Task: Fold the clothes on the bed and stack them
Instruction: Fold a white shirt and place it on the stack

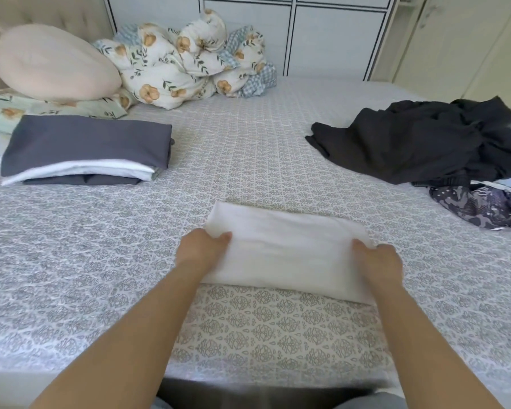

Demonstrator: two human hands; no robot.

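White folded garment (286, 249) in both hands' grip; one three-piece stack (83, 152)

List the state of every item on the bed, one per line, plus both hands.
white garment: folded, flat on the bed, gripped at both ends
left hand: grips the garment's left end
right hand: grips the garment's right end
stack: folded, grey and white layers
black clothes: unfolded, heaped
patterned garment: crumpled
floral quilt: bunched up
pillow: propped on the bedding
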